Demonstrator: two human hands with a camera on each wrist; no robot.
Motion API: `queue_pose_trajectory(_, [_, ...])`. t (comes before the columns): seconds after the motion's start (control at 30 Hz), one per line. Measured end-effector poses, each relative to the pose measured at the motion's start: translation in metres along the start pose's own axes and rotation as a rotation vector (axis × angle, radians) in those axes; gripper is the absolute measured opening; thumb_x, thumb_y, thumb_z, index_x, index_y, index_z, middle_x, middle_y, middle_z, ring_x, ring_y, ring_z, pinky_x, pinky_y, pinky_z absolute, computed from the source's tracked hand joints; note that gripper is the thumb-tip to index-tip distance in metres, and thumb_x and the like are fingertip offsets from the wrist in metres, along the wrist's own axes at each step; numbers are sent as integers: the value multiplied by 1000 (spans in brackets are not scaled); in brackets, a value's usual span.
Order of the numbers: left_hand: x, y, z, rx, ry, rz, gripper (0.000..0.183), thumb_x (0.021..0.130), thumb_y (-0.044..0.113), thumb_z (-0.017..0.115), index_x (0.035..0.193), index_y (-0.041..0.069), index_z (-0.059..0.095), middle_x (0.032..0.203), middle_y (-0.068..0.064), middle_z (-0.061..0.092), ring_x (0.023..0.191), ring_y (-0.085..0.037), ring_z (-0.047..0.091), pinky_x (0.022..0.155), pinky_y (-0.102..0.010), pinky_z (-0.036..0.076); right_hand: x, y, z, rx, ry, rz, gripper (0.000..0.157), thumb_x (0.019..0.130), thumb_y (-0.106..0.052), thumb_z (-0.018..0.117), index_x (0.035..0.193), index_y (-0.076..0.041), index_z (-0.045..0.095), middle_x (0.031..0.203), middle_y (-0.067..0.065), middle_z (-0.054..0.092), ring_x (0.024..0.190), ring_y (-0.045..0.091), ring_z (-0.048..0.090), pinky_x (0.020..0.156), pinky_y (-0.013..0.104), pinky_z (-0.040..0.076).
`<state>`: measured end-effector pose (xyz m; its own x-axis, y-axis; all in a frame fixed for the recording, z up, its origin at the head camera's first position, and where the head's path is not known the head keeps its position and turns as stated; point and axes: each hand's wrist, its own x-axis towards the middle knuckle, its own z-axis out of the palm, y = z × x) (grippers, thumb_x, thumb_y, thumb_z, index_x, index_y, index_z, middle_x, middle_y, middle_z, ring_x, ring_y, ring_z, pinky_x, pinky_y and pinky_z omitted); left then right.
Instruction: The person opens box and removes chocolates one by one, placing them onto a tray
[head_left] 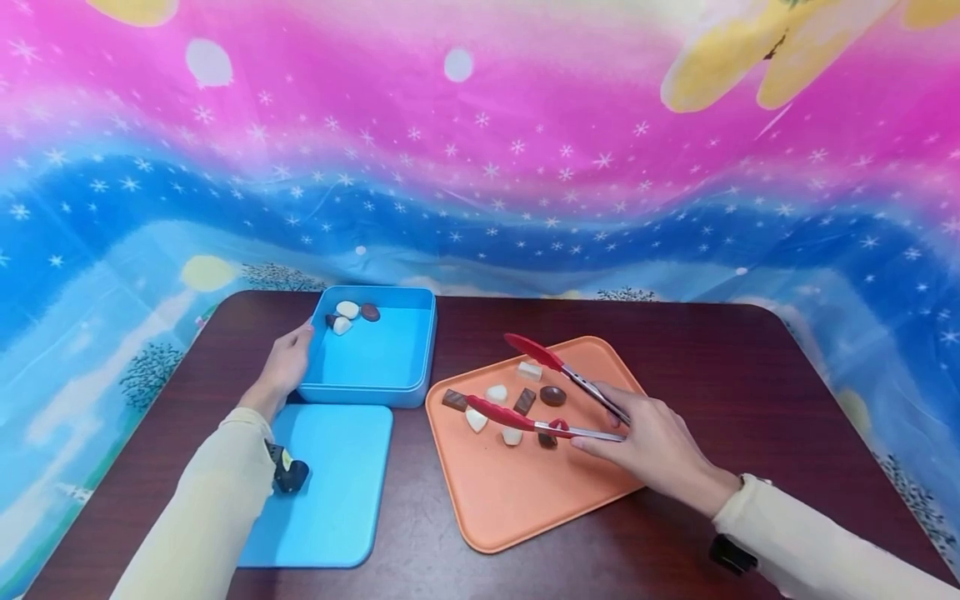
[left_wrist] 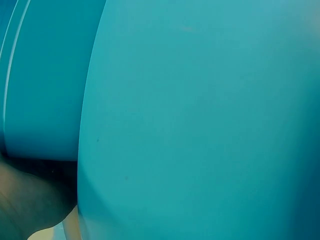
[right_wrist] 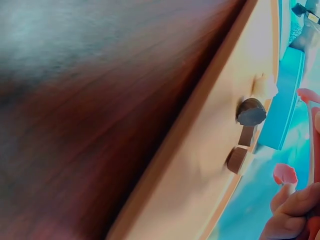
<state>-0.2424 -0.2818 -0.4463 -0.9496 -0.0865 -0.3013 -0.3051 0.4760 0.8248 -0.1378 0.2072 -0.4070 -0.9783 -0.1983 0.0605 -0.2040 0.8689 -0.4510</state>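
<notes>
On the dark worktop (head_left: 712,375), an orange tray (head_left: 502,500) is set at a slant in the middle to right, and a blue box (head_left: 375,358) is placed to the far left, uncovered, its blue lid (head_left: 337,500) laid flat just on the near side. The box's left wall is touched by the left hand (head_left: 283,367); how far its fingers are curled cannot be told. The red-tipped tongs (head_left: 498,412) are gripped near their right end by the right hand (head_left: 660,442), with the arms spread and nothing pinched between them. The transfer is judged to be partly done: four small pieces are seen in the box's far left corner, while about eight are left on the tray. These lie to the left of the right hand, beneath and between the tongs' arms, the dark oval piece (head_left: 552,396) being among the nearest to it
</notes>
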Motion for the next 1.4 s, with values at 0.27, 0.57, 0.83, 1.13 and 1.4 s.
queue_pose_trajectory(0.27, [-1, 2, 1, 2, -4, 4, 63, 109, 51, 12, 163, 19, -2, 172, -8, -1, 158, -40, -2, 126, -66, 9, 12, -10, 6, 36, -8, -27, 82, 74, -65, 81, 138, -19, 63, 67, -5, 44, 58, 9, 40, 48, 24, 31])
queue_pose_trajectory(0.57, [-1, -1, 1, 8, -5, 15, 63, 109, 51, 11, 162, 19, -2, 172, -9, -1, 158, -41, -2, 126, -66, 9, 26, -26, 13, 127, -37, -99, 64, 76, -57, 83, 126, -21, 69, 66, -7, 46, 51, 5, 35, 46, 21, 29])
queue_pose_trajectory(0.83, [-3, 0, 1, 10, -14, 22, 63, 109, 50, 11, 162, 18, -3, 172, -10, -2, 158, -42, -3, 125, -66, 9, 38, -44, 20, 180, -65, -96, 57, 78, -57, 81, 119, -20, 67, 71, -6, 50, 57, 7, 42, 49, 22, 34])
queue_pose_trajectory(1.13, [-2, -1, 1, 13, -4, 29, 63, 110, 49, 11, 163, 17, -2, 172, -10, -1, 158, -42, -2, 125, -67, 8, 54, -66, 26, 155, -83, -103, 52, 78, -58, 82, 99, -15, 64, 60, -5, 44, 48, 8, 43, 46, 25, 32])
queue_pose_trajectory(1.4, [0, 0, 1, 15, 8, 25, 62, 110, 48, 12, 163, 17, -1, 172, -10, 0, 158, -42, -1, 126, -66, 8, 71, -85, 36, 116, -96, -100, 68, 77, -58, 82, 130, -20, 64, 60, -6, 42, 50, 10, 37, 45, 27, 25])
